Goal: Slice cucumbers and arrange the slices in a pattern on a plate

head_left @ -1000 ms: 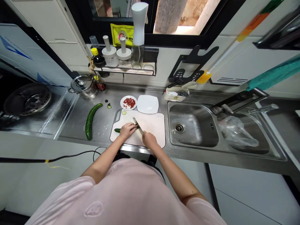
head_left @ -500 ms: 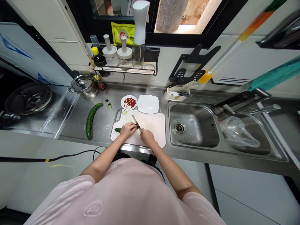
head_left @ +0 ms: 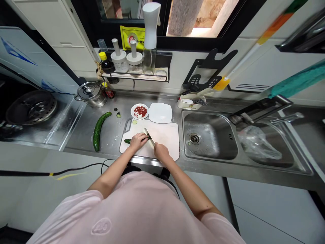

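Observation:
On a white cutting board (head_left: 166,139) lies a piece of cucumber (head_left: 127,141), partly covered by my left hand (head_left: 138,141), whose fingers are closed over it. My right hand (head_left: 161,152) grips the handle of a kitchen knife (head_left: 149,135). The blade slants up and left, close beside my left fingertips at the cucumber's right end. One pale cucumber slice (head_left: 134,122) rests near the board's top left corner. A whole cucumber (head_left: 98,132) lies on the steel counter to the left, and small cut ends (head_left: 118,115) sit behind it.
Behind the board stand a plate of chopped red pieces (head_left: 140,111) and a white square plate (head_left: 160,113). A steel sink (head_left: 210,135) is to the right. A lidded pot (head_left: 91,94) stands back left, under a shelf (head_left: 137,76) of jars and bottles.
My right hand has drawn back slightly to the right and toward me, with the knife. The left hand stays on the cucumber.

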The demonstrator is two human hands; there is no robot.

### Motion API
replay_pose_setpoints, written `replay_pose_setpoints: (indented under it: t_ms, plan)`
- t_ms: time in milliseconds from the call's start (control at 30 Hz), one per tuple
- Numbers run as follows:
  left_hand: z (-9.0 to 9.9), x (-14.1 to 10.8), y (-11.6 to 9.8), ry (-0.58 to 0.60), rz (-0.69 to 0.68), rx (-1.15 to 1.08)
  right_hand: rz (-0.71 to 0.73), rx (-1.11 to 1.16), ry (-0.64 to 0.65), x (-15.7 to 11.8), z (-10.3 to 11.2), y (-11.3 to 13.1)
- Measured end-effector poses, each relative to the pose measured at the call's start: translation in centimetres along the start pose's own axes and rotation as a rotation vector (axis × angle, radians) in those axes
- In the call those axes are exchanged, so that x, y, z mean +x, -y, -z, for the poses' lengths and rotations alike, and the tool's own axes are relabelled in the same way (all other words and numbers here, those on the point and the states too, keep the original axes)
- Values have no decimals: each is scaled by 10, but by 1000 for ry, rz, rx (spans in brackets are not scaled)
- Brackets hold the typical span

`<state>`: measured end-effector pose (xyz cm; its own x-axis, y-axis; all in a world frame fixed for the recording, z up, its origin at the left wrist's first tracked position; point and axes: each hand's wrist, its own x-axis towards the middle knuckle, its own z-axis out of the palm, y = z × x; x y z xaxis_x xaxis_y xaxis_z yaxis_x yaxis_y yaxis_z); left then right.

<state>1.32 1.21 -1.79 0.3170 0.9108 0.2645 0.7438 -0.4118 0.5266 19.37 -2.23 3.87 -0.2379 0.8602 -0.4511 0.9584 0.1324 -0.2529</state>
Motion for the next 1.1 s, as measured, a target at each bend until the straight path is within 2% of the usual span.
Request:
replay_pose_setpoints:
  t_ms: [200, 600, 900, 1100]
  plan:
    - [0, 0, 0, 0, 6, -8, -13, 3, 34, -7, 1, -2]
    - [1, 1, -2, -3, 8, -10, -2, 11, 12, 15, 11, 12]
    - [2, 1, -2, 3, 15, -29, 2, 19, -9, 4, 2, 2]
    - [1, 1, -1, 17, 12, -27, 2, 9, 9, 11, 4, 6]
